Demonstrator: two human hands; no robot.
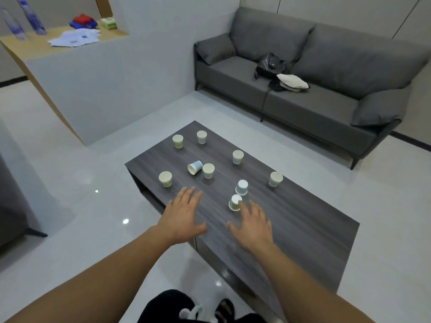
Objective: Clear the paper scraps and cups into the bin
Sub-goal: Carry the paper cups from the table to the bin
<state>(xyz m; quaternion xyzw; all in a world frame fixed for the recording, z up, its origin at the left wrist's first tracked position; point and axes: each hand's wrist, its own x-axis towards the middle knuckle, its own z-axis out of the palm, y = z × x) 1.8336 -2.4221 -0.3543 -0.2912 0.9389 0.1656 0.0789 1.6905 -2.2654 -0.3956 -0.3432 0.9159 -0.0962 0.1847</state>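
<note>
Several small paper cups stand on a dark wood coffee table (303, 220). Most are upright, such as one at the left edge (165, 179) and one at the right (275, 179). A blue cup (194, 167) lies on its side. Two cups are upside down: one (241, 187) further back and one (235, 202) close to my right hand. My left hand (184, 214) hovers flat over the table's near left part, fingers spread, holding nothing. My right hand (253, 223) is also flat with spread fingers, its fingertips just beside the nearer upside-down cup. No bin or paper scraps on the table are in view.
A grey sofa (326, 99) with a black bag and a white cloth stands beyond the table. At the upper left, a wooden counter (35, 46) carries bottles, papers and folded cloths. Pale glossy floor surrounds the table.
</note>
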